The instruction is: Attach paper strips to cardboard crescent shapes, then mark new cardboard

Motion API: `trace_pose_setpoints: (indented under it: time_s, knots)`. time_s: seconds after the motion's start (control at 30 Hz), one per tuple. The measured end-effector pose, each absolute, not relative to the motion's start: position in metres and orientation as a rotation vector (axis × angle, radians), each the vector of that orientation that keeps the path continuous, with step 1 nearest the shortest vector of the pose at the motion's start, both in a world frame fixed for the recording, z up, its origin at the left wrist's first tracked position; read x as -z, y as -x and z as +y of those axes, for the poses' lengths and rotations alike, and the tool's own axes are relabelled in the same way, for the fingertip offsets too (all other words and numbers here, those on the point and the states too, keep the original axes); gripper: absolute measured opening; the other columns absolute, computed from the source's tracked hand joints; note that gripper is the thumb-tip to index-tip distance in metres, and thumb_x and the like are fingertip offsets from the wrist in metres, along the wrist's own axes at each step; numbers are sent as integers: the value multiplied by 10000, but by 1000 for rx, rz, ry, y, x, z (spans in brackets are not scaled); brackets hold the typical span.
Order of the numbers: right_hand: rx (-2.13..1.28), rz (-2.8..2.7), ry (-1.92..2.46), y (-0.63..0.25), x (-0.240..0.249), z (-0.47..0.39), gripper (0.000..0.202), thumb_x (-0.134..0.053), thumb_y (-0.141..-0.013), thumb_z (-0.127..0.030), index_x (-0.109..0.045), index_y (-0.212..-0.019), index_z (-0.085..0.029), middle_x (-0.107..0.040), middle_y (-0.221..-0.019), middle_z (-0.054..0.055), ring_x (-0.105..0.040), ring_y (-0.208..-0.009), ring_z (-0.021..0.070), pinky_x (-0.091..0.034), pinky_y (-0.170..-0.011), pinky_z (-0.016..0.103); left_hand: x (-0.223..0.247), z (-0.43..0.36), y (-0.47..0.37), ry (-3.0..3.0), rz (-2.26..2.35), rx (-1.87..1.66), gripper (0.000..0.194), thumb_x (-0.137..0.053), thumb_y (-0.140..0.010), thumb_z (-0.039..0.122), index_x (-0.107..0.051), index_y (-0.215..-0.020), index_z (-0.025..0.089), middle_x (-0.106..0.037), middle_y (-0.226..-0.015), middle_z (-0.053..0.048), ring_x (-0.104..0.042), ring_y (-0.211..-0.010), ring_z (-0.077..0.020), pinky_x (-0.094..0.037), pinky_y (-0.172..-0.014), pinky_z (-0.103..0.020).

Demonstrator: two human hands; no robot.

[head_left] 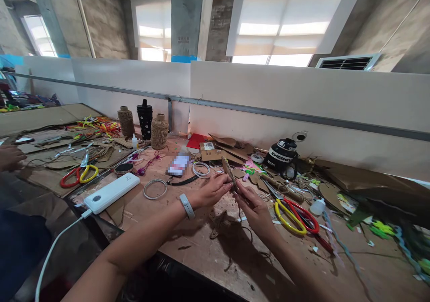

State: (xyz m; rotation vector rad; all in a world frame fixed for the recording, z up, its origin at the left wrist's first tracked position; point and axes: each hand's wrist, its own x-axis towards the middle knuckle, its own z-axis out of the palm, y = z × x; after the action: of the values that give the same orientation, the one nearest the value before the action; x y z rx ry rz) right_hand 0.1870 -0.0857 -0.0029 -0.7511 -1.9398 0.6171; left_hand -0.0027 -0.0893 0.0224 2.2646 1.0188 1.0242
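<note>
Both my hands meet above the middle of the workbench, around a flat brown piece (229, 171) that looks like cardboard bound with twine and is seen nearly edge-on. My left hand (213, 190), a pale band on its wrist, pinches it from the left. From the right, the fingers of my right hand (255, 208) press against its lower part. A thin strand hangs below the fingers. On the bench under my hands lies a twine-covered brown shape (220, 223). Red-and-yellow-handled scissors (292, 214) rest just right of my right hand.
Twine spools (159, 131) and a black tumbler (144, 120) stand at the back. A white power bank (112, 193) with a cable, a phone (178, 164) and a tape roll (200, 169) lie left. A black jug (281, 155) stands right among scraps. A co-worker's hand (11, 157) shows far left.
</note>
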Motion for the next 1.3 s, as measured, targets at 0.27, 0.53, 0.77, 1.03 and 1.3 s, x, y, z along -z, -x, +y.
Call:
trace_pose_setpoints:
  time_s: [0.27, 0.53, 0.77, 1.03, 1.3]
  knots:
    - [-615, -1926, 716, -186, 1, -86, 418, -581, -888, -371, -595, -1296, -282, -672, -1123, 73, -622, -1043, 214, -488, -948, 384, -25, -90, 3, -2255, 979, -1037, 231, -316, -983, 293, -507, -1050, 180, -551, -1132, -95, -486, -1078, -195, -336, -1035, -380]
    - [-546, -1952, 720, -187, 4, -83, 415, -569, -894, -356, -591, -1300, -269, -672, -1143, 79, -631, -1046, 220, -504, -930, 391, -29, -93, 5, -2224, 997, -998, 273, -299, -992, 343, -514, -1082, 201, -558, -1114, -74, -478, -1090, -192, -344, -1030, -361]
    - [-371, -2035, 755, -188, -5, -88, 440, -562, -885, -305, -569, -1317, -224, -719, -1031, 70, -674, -940, 211, -526, -880, 369, -30, -96, 5, -2329, 1039, -1007, 226, -306, -983, 287, -499, -1046, 189, -560, -1096, -80, -473, -1091, -202, -317, -1036, -382]
    - [-443, -2017, 892, -191, -9, -98, 442, -493, -911, -376, -514, -1297, -163, -745, -819, 45, -709, -739, 190, -533, -706, 292, -27, -95, 1, -2424, 1092, -984, 211, -313, -985, 283, -483, -906, 185, -561, -965, -55, -470, -971, -186, -328, -987, -356]
    - [-582, -1892, 1014, -187, -10, -102, 407, -455, -918, -488, -503, -1176, -176, -686, -631, -2, -646, -548, 183, -450, -519, 271, -25, -100, -5, -2304, 1137, -1065, 155, -354, -975, 283, -465, -929, 185, -520, -951, -54, -428, -977, -185, -346, -966, -349]
